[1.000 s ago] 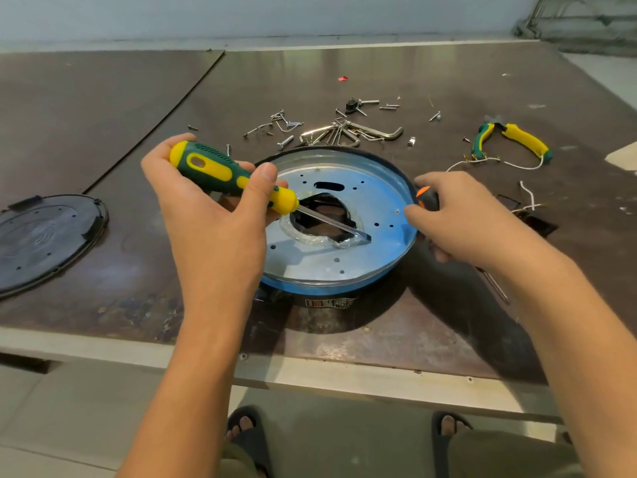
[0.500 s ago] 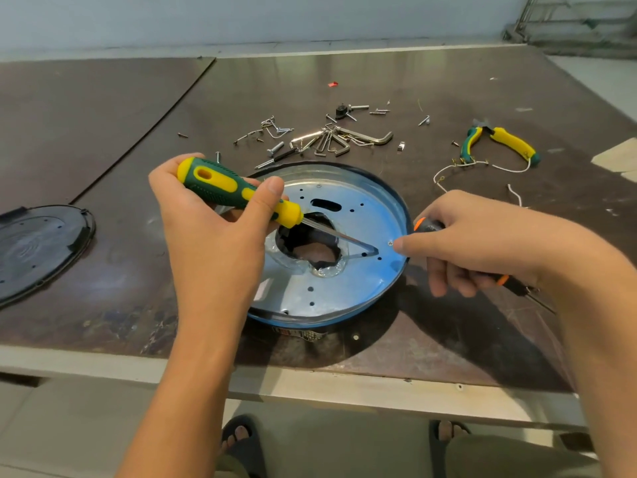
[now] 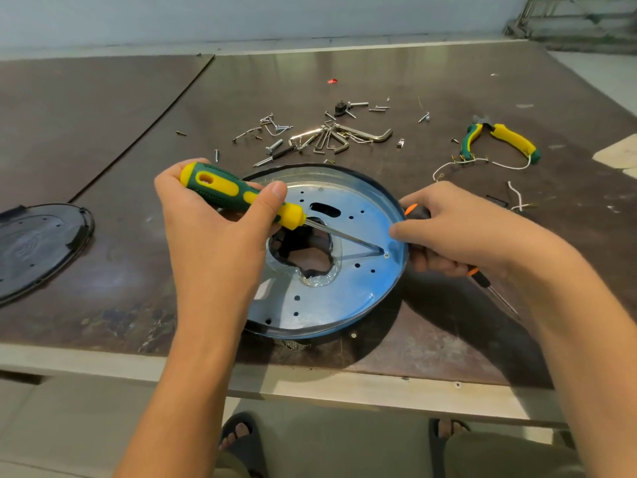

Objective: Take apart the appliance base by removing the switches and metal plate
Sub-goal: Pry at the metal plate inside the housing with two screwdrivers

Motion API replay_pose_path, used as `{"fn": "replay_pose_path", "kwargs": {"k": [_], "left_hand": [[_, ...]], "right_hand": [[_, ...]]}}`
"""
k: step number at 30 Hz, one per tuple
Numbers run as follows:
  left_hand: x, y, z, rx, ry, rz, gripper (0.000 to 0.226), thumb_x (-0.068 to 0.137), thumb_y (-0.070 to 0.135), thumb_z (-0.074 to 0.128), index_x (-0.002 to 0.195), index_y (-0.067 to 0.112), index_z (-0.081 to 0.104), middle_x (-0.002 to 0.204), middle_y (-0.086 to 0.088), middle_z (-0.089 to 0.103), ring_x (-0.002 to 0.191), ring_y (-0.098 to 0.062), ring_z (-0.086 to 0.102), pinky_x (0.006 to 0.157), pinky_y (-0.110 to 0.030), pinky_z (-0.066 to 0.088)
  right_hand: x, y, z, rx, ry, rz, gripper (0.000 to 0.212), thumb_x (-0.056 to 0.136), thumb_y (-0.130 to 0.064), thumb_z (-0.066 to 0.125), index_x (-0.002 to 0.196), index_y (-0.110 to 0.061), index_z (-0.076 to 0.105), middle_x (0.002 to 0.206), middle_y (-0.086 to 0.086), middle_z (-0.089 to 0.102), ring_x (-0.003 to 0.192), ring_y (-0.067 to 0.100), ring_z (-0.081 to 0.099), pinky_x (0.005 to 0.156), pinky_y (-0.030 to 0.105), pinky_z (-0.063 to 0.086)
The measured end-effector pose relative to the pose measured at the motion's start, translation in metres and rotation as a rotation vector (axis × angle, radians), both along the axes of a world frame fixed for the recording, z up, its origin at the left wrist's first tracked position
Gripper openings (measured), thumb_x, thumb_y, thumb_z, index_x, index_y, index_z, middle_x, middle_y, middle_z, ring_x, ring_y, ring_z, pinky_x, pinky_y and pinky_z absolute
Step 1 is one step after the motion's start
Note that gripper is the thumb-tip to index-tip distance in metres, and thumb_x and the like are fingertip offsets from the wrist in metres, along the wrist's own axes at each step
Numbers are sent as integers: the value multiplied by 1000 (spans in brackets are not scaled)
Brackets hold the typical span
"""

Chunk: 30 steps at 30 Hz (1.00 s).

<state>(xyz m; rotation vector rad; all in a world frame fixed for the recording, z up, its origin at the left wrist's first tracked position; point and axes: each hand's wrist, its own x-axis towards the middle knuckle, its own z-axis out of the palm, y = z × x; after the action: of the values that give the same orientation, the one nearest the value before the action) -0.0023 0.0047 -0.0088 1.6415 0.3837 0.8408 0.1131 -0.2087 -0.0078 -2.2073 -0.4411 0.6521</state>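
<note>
The round appliance base (image 3: 344,326) sits near the table's front edge, its shiny bluish metal plate (image 3: 358,288) facing up with a ragged central hole. My left hand (image 3: 213,229) grips a green-and-yellow screwdriver (image 3: 238,194); its blade slants down to a small screw (image 3: 386,255) near the plate's right rim. My right hand (image 3: 458,229) holds a black-and-orange screwdriver (image 3: 481,281) and rests on the base's right rim, index finger lying along the edge. No switches can be made out.
Loose screws, hex keys (image 3: 344,136) and small metal parts lie scattered behind the base. Green-and-yellow pliers (image 3: 499,139) and white wire bits lie at the right. A black round cover (image 3: 38,246) lies at the left. The table's front edge (image 3: 310,384) runs just below the base.
The green-and-yellow screwdriver's tip has slid from the central hole outward to the screw by the right rim. My right hand has settled on the rim.
</note>
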Motion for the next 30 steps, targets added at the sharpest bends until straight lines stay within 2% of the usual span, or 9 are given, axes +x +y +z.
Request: {"fn": "replay_pose_path", "kwargs": {"k": [2,4,6,8,13,17,22,28,30], "left_hand": [[0,0,0,0,0,-4,55,80,24,84,114,25,42,99,-5,69,88,-18,74,77,-38,63],[0,0,1,-19,-9,-14,53,81,20,84,114,25,42,99,-5,68,86,-16,74,73,-32,63],[0,-1,0,-34,-8,-26,53,83,18,82,116,24,41,99,-6,68,87,-16,74,73,-30,63],[0,0,-1,-51,-12,-30,52,85,16,80,118,22,40,104,-10,66,89,-17,74,72,-29,63],[1,-1,-2,-44,-20,-21,51,87,18,79,118,23,38,105,-13,62,84,-15,73,72,-30,63],[1,0,-4,-22,-9,-16,53,86,22,80,119,24,39,103,-7,60,88,-16,72,72,-29,63],[1,2,-6,-33,-1,-25,54,86,22,80,120,25,39,114,-20,59,95,-24,71,75,-30,63],[2,2,-9,-47,2,-30,52,87,22,80,119,23,39,103,-14,61,83,-21,75,73,-30,63],[2,3,-10,-49,6,-29,52,87,22,80,119,24,38,103,-15,60,85,-24,74,72,-30,63]], "right_hand": [[1,-2,1,46,-49,-39,20,100,-23,62,91,-5,67,49,7,48,37,17,32,37,19,28],[3,-3,5,276,-160,-189,19,99,-25,66,86,-11,70,47,0,39,40,16,29,40,20,26],[1,-5,17,586,-229,-311,15,99,-23,66,86,-16,66,47,-5,40,39,14,31,41,19,26],[-4,-7,29,855,-222,-330,9,101,-21,64,92,-18,60,51,-5,44,39,13,38,41,18,30],[-12,6,39,1271,-113,-263,12,106,-21,48,97,-14,49,67,2,50,57,19,50,53,28,42],[-14,22,25,1236,-97,-274,13,106,-22,46,95,-15,47,71,2,51,61,18,48,54,29,43],[-12,27,14,1122,-152,-215,15,103,-24,50,89,-18,49,70,0,52,59,18,48,53,30,42],[-10,25,10,1143,-135,-199,15,104,-21,47,90,-16,45,72,3,48,59,18,46,52,30,40],[-11,25,9,1159,-127,-167,16,105,-22,43,90,-15,44,73,6,45,59,19,44,52,30,38]]}}
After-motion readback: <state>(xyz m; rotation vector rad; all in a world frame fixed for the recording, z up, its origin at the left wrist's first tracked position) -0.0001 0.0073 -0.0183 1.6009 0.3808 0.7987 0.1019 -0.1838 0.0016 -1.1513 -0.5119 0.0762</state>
